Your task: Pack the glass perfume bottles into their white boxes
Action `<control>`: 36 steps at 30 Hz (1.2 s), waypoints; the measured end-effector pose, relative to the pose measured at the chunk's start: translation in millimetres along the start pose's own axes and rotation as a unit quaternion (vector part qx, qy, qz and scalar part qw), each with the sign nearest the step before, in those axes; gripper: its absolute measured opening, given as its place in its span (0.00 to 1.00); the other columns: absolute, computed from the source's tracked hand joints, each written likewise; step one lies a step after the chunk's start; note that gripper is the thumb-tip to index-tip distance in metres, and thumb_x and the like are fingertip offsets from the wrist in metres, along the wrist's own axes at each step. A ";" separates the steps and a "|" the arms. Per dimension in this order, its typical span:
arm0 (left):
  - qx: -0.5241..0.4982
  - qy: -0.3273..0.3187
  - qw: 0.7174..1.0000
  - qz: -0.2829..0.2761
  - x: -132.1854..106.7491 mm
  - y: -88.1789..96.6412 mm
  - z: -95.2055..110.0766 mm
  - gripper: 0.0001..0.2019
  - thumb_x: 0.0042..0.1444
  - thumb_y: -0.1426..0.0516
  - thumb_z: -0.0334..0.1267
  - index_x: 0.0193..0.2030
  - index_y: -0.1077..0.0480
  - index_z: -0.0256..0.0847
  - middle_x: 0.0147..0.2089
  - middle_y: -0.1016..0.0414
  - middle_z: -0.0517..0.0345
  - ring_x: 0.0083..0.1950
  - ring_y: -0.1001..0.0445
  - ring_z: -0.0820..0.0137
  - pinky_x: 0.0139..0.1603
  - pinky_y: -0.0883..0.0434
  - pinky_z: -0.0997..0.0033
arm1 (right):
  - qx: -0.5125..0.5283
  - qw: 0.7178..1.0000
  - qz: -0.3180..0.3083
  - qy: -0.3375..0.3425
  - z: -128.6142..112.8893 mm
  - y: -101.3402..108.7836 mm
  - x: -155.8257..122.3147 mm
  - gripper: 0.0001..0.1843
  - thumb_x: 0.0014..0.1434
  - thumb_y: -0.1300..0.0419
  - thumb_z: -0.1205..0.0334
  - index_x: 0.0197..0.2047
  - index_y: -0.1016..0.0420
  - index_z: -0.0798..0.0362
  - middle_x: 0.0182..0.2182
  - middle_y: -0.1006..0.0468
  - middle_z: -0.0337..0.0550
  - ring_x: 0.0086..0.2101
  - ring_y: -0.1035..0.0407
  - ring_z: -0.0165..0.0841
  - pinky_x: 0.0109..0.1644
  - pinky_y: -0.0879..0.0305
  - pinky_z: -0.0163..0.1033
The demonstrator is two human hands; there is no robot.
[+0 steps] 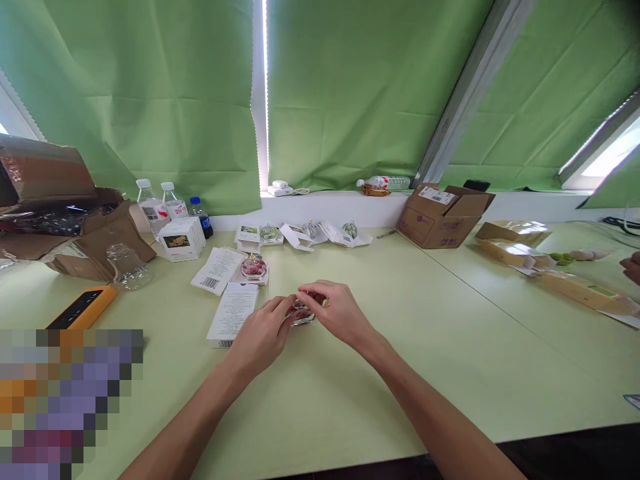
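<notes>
Between my hands a small, squat glass bottle (303, 318) with dark red contents rests low on the table; its upper part is mostly covered by fingers. My left hand (263, 328) grips its left side. The fingers of my right hand (336, 308) are closed around its top right, where a bit of yellow-gold shows. A similar glass bottle with red contents (253, 268) stands in a white tray just beyond. To the left lie an upright-printed white carton (233, 313) and a flattened white box (218, 269) with a barcode.
Opened white boxes with glass bottles (270, 233) line the back. A brown carton (443, 215) stands back right, kraft packages (575, 288) farther right near another person's hand (633, 267). At left are plastic bottles (173, 200), a white box (183, 239), a clear jar (127, 268) and an orange-black device (83, 310).
</notes>
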State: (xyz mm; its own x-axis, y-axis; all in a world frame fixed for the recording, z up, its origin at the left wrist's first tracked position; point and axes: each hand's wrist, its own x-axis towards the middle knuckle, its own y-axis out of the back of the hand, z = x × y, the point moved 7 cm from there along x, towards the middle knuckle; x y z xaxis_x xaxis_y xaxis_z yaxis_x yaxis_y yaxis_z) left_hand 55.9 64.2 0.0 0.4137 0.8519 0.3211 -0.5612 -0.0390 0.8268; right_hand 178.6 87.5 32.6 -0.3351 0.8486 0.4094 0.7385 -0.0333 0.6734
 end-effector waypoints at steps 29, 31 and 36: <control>0.000 0.010 1.000 -0.002 -0.8 -1.8 -2.5 0.16 0.66 0.55 0.38 0.59 0.41 0.50 0.54 0.29 0.57 0.50 0.27 0.64 0.42 0.30 0.67 | -0.020 0.999 0.030 -0.021 6.7 11.4 -1.3 0.20 0.67 0.55 0.54 0.37 0.24 0.52 0.26 0.24 0.41 0.24 0.34 0.31 0.30 0.40 0.36; 0.002 0.012 1.000 0.000 -1.0 -2.2 -3.1 0.16 0.66 0.56 0.39 0.59 0.42 0.50 0.55 0.30 0.57 0.50 0.27 0.64 0.43 0.30 0.67 | -0.028 0.998 0.053 -0.031 13.4 17.3 -0.2 0.20 0.67 0.55 0.55 0.36 0.25 0.52 0.24 0.25 0.39 0.21 0.37 0.29 0.28 0.42 0.35; 0.011 0.015 1.000 -0.002 -1.4 -2.8 -4.3 0.17 0.66 0.56 0.41 0.60 0.43 0.50 0.57 0.31 0.58 0.51 0.27 0.64 0.44 0.30 0.66 | -0.067 0.991 0.082 -0.088 36.7 30.4 1.5 0.17 0.61 0.45 0.52 0.25 0.29 0.52 0.19 0.27 0.36 0.20 0.39 0.28 0.26 0.45 0.34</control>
State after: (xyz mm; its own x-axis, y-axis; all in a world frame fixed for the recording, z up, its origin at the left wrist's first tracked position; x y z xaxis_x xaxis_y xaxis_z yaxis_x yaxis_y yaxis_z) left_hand 53.8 65.4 -4.8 0.3938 0.8673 0.3044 -0.5438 -0.0471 0.8379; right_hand 222.0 107.1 31.0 -0.1021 0.9043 0.4145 0.6864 -0.2376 0.6873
